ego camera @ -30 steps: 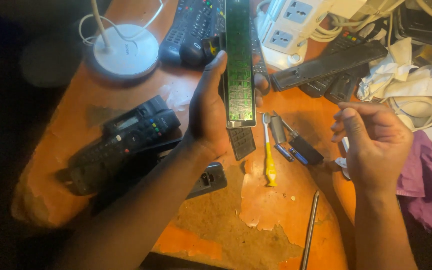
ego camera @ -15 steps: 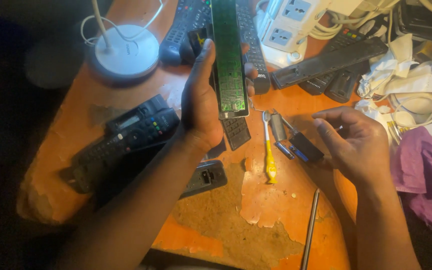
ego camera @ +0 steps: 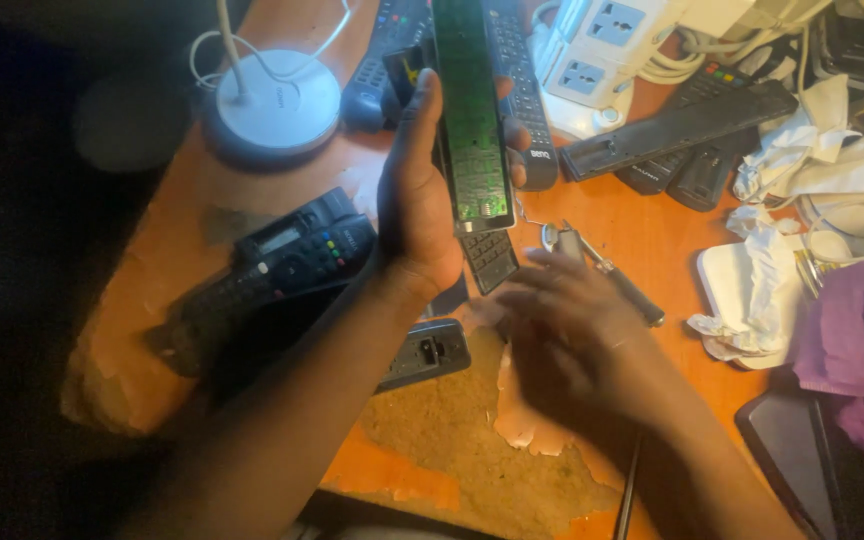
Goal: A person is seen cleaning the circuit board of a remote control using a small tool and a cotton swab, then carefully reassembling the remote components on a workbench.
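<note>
My left hand [ego camera: 417,205] grips a long green remote-control circuit board [ego camera: 472,110] by its edges and holds it upright above the orange table [ego camera: 652,230]. A dark rubber keypad piece [ego camera: 492,260] lies just below the board. My right hand [ego camera: 572,335] is blurred and reaches palm down over the table, just right of my left wrist. It covers the spot below a grey metal tool [ego camera: 612,275]. Whether its fingers hold anything is hidden.
A white round lamp base [ego camera: 277,100] stands at the back left. Black remotes [ego camera: 292,260] lie at the left, and a black part [ego camera: 422,350] sits by my left forearm. A white power strip [ego camera: 602,40], open remote shells [ego camera: 677,125], crumpled tissue [ego camera: 772,290] and purple cloth [ego camera: 852,350] crowd the right.
My right hand has swung left and down from mid-air onto the table, covering the yellow-handled tool. My left hand still holds the green board, nearly unmoved.
</note>
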